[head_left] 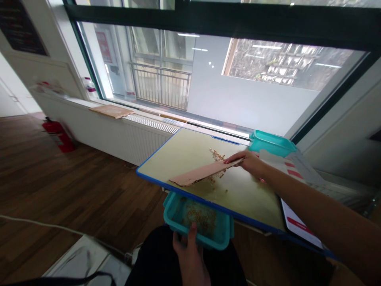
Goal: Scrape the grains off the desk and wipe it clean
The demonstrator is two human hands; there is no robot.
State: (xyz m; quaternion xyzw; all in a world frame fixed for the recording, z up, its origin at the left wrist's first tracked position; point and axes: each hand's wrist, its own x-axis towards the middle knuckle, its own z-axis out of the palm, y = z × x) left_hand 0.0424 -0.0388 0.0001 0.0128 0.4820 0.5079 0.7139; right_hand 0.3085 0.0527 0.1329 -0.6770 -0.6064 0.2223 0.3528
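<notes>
My left hand (190, 248) grips the near rim of a teal plastic tray (219, 243), thumb over the edge. The tray sits just below the table's front edge and has small tan grains (201, 216) scattered over its bottom. Over the yellow tabletop (253, 194), my right hand (245, 161) is closed around one end of a strip of cardboard (199, 171). The strip lies slanted across the surface, its far end reaching left toward the blue edge. More tan grains (218, 155) are strewn behind and beneath the cardboard, with a few stray ones in front.
Another teal tray (272, 143) stands at the table's back right, by papers with red marks (293, 171). A dark-edged tablet-like object (300, 226) lies at the right. A radiator (143, 143) runs under the window; a fire extinguisher (59, 135) stands on the floor.
</notes>
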